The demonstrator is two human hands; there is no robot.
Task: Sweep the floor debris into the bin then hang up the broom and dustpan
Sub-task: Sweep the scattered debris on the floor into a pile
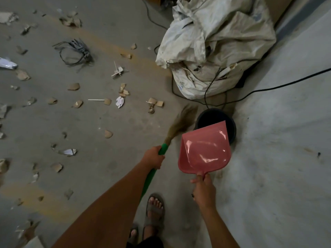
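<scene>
Grips point(154, 159) point(203, 189) around broom point(162, 149), dustpan point(204, 149)

The pink dustpan point(206, 149) covers part of the black bin's point(231, 126) mouth, so its contents cannot be seen. The broom's point(179, 122) bristles are motion-blurred. Its green handle passes behind the left forearm. Floor debris point(7, 63) at the left edge is cut off.

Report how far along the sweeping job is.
Done: nothing clearly. In hand: the right hand tips the pink dustpan over the black bin; the left hand grips the green-handled broom. Left: cardboard and paper scraps litter the floor; hanging up both tools.
</scene>
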